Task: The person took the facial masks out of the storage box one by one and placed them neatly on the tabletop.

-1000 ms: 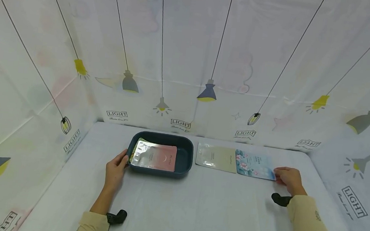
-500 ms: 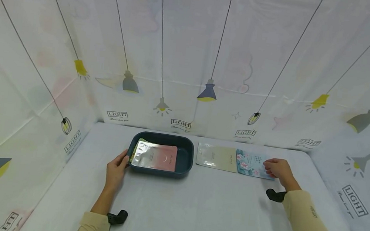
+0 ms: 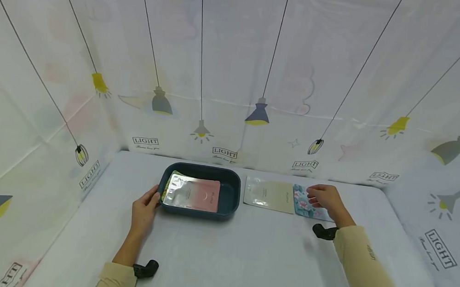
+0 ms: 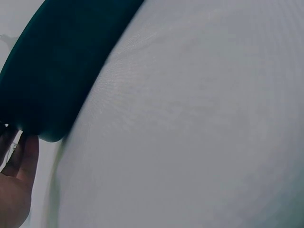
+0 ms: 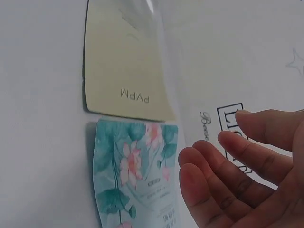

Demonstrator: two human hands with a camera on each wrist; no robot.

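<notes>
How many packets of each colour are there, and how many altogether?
Pink sachet: 1
Beige PMPM sachet: 1
Blue flowery sachet: 1
Green sachet (probably; mostly hidden under the pink one): 1
Total showing: 4

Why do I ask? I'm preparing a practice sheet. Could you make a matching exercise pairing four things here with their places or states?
1. pink packet
2. cream packet
3. left hand
4. right hand

A. near the floral packet, holding nothing
B. touching a short end of the dark blue tray
C. lying inside that tray
D. on the white tabletop, between tray and floral packet

Pairs: 1-C, 2-D, 3-B, 4-A
</notes>
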